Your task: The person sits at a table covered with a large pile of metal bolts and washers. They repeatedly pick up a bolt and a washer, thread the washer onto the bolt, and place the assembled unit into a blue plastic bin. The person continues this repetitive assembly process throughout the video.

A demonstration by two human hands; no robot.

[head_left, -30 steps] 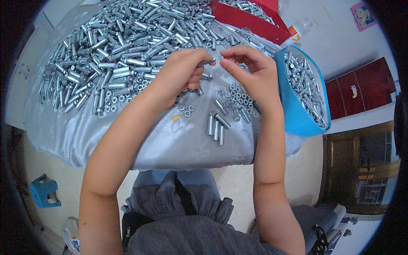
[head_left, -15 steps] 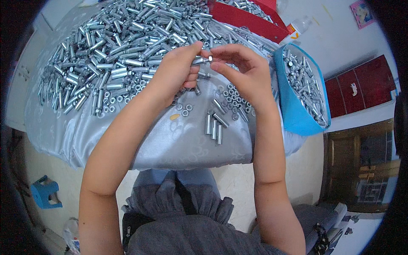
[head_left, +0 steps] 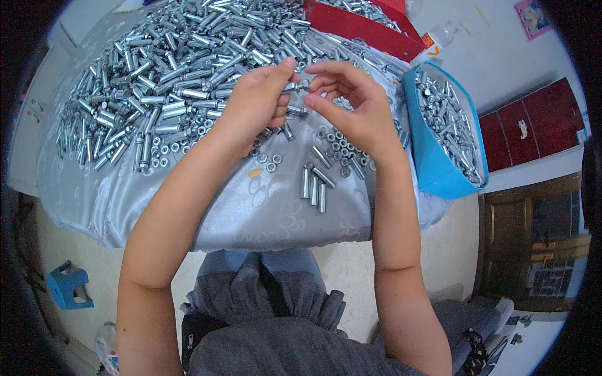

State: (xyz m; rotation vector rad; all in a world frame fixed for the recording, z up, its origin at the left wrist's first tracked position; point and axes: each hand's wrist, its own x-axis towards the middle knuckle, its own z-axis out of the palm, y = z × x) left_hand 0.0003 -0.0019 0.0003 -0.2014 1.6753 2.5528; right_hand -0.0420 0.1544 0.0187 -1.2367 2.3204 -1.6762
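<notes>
My left hand (head_left: 258, 100) is closed around a silver anchor bolt (head_left: 291, 89), its threaded end pointing right. A hex nut (head_left: 305, 84) sits on that end. Around the nut curves my right hand (head_left: 351, 103), thumb and fingers apart with no grip showing. Below my hands, loose nuts (head_left: 342, 147) and a few metal sleeve bolts (head_left: 314, 187) lie on the silver tablecloth (head_left: 269, 225). A large heap of similar bolts (head_left: 182, 75) spreads over the table to the left and behind my left hand.
At the right table edge stands a blue fabric bin (head_left: 439, 160) full of bolts. A red box (head_left: 364, 31) with more bolts is at the back, beside a clear plastic bottle (head_left: 441, 37). A small yellowish piece (head_left: 255, 172) lies on the cloth. A blue stool (head_left: 70, 285) stands at the lower left.
My right thumb and fingers have come away from the nut and spread a little. Both hands have shifted slightly left and up, and the left still grips the bolt.
</notes>
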